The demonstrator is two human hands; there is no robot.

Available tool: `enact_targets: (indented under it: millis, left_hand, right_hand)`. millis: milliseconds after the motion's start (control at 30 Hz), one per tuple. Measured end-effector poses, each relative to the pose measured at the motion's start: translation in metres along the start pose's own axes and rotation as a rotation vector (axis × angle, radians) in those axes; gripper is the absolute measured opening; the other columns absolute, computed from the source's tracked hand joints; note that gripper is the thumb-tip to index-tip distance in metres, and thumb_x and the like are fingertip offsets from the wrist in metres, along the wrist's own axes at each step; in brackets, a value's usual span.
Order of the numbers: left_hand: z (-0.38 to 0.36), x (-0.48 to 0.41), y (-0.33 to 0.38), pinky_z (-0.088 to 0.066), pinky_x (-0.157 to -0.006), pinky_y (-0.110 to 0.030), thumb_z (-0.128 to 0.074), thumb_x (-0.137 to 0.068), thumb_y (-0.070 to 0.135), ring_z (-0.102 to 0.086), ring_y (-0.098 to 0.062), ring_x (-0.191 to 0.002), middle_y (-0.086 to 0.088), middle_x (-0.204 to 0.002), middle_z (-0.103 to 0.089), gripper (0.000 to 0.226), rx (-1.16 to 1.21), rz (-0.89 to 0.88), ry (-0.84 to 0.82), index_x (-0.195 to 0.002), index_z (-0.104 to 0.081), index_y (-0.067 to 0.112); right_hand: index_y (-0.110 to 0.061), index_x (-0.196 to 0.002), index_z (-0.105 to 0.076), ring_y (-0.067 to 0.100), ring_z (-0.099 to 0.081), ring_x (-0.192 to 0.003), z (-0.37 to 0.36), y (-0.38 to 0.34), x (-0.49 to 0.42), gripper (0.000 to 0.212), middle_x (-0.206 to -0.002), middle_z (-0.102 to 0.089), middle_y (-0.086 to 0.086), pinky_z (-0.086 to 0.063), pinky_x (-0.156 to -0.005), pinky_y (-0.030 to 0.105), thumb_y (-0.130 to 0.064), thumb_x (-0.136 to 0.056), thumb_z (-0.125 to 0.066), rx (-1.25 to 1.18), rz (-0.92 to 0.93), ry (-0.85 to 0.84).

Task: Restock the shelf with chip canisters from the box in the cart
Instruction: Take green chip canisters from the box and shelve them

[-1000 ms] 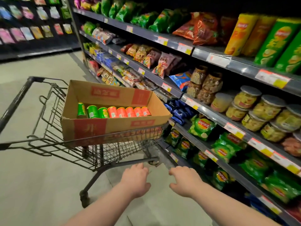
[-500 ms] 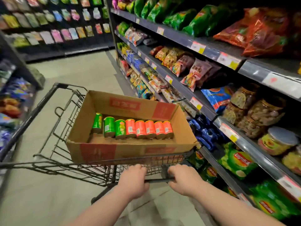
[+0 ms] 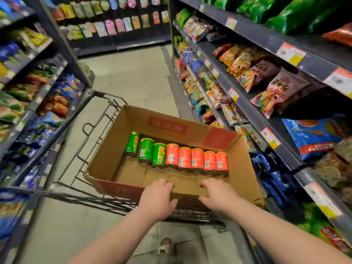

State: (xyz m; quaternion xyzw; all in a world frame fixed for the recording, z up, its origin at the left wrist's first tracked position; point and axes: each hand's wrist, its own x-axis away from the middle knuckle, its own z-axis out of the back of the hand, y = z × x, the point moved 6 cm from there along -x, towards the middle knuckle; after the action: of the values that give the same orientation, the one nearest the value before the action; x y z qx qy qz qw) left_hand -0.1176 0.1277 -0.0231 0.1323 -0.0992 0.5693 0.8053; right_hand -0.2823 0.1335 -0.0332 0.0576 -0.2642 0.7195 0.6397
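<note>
1. A wire shopping cart [image 3: 76, 114] fills the middle of the frame. An open cardboard box [image 3: 129, 168] sits in its basket.
2. Eight chip canisters lie on their sides in a row along the box's far wall. Three green canisters [image 3: 145, 150] are at the left, and five red canisters [image 3: 197, 160] lie packed side by side at the right. The leftmost green one is tilted and sits slightly apart.
3. The left hand [image 3: 157, 199] and right hand [image 3: 219, 195] are at lower centre. Each grasps the box's near wall, fingers curled over the rim and thumb on the outer face. Bare box floor lies between the hands and the canisters.
4. The right shelving [image 3: 247, 111] runs just beside the cart. It holds snack bags, including a blue chip bag [image 3: 314, 138], with green bags [image 3: 297, 14] at upper right. Price tags [image 3: 270, 138] line the shelf lips.
5. The left shelving [image 3: 62, 40] is blurred and crowded with coloured bags.
6. Hanging packets [image 3: 120, 25] cover the end wall at upper centre.
7. The aisle has a pale tiled floor [image 3: 133, 77]. A shoe [image 3: 165, 246] shows at bottom centre.
</note>
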Motion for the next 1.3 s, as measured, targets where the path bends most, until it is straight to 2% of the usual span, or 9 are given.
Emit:
enact_targets:
  millis: [200,367,600,700,833,1067,1300]
  left_hand:
    - [0.01,-0.059,-0.041,-0.043,-0.101,-0.033,-0.052,-0.091,0.045,-0.046,-0.017,-0.123,0.003,-0.136,-0.046,0.051,0.008,0.001,-0.03,-0.136,-0.043,0.025]
    - [0.017,-0.119,-0.089,-0.045,-0.095,-0.034,-0.054,-0.089,0.045,-0.049,-0.02,-0.118,0.0,-0.128,-0.05,0.048,-0.047,-0.006,-0.105,-0.13,-0.047,0.022]
    - [-0.009,-0.192,-0.153,-0.047,-0.096,-0.039,-0.055,-0.086,0.045,-0.05,-0.024,-0.119,-0.004,-0.131,-0.049,0.055,-0.013,0.128,-0.243,-0.132,-0.044,0.019]
    - [-0.022,-0.211,-0.171,-0.047,-0.096,-0.041,-0.056,-0.087,0.042,-0.047,-0.027,-0.121,-0.006,-0.135,-0.042,0.06,0.043,0.204,-0.28,-0.137,-0.037,0.017]
    - [-0.039,-0.228,-0.189,-0.044,-0.099,-0.043,-0.059,-0.085,0.039,-0.041,-0.031,-0.128,-0.009,-0.148,-0.025,0.08,0.149,0.323,-0.287,-0.148,-0.016,0.016]
    - [-0.054,-0.243,-0.195,-0.04,-0.1,-0.042,-0.057,-0.087,0.045,-0.036,-0.035,-0.133,-0.012,-0.158,-0.003,0.093,0.229,0.442,-0.237,-0.151,0.006,0.019]
    - [-0.07,-0.244,-0.197,-0.038,-0.103,-0.042,-0.062,-0.086,0.043,-0.039,-0.039,-0.13,-0.015,-0.157,-0.003,0.1,0.378,0.525,-0.2,-0.15,0.011,0.02]
  right_hand:
    - [-0.025,-0.129,-0.049,0.023,-0.051,-0.12,0.006,-0.011,-0.06,0.043,-0.133,-0.052,0.0,-0.044,-0.097,0.035,-0.038,-0.089,-0.057,-0.025,-0.047,-0.01]
    - [-0.024,-0.13,-0.049,0.024,-0.051,-0.122,0.006,-0.025,-0.117,0.044,-0.134,-0.052,0.001,-0.044,-0.099,0.036,-0.04,-0.089,-0.056,-0.032,-0.119,-0.039]
    - [-0.022,-0.128,-0.051,0.026,-0.053,-0.118,-0.013,-0.045,-0.195,0.042,-0.13,-0.056,0.003,-0.046,-0.094,0.036,-0.036,-0.088,-0.055,-0.109,-0.162,-0.115]
    - [-0.02,-0.127,-0.05,0.028,-0.053,-0.118,-0.025,-0.05,-0.221,0.042,-0.13,-0.054,0.005,-0.046,-0.094,0.037,-0.034,-0.088,-0.054,-0.115,-0.186,-0.148]
    - [-0.018,-0.128,-0.049,0.029,-0.054,-0.115,-0.038,-0.054,-0.253,0.042,-0.128,-0.055,0.007,-0.047,-0.092,0.038,-0.032,-0.088,-0.055,-0.166,-0.202,-0.161]
    - [-0.017,-0.132,-0.044,0.029,-0.054,-0.116,-0.062,-0.063,-0.298,0.05,-0.129,-0.053,0.009,-0.047,-0.095,0.039,-0.031,-0.086,-0.059,-0.373,-0.282,-0.154]
    - [-0.014,-0.142,-0.03,0.028,-0.049,-0.123,-0.081,-0.067,-0.315,0.068,-0.139,-0.044,0.009,-0.042,-0.1,0.039,-0.033,-0.086,-0.062,-0.54,-0.38,-0.127]
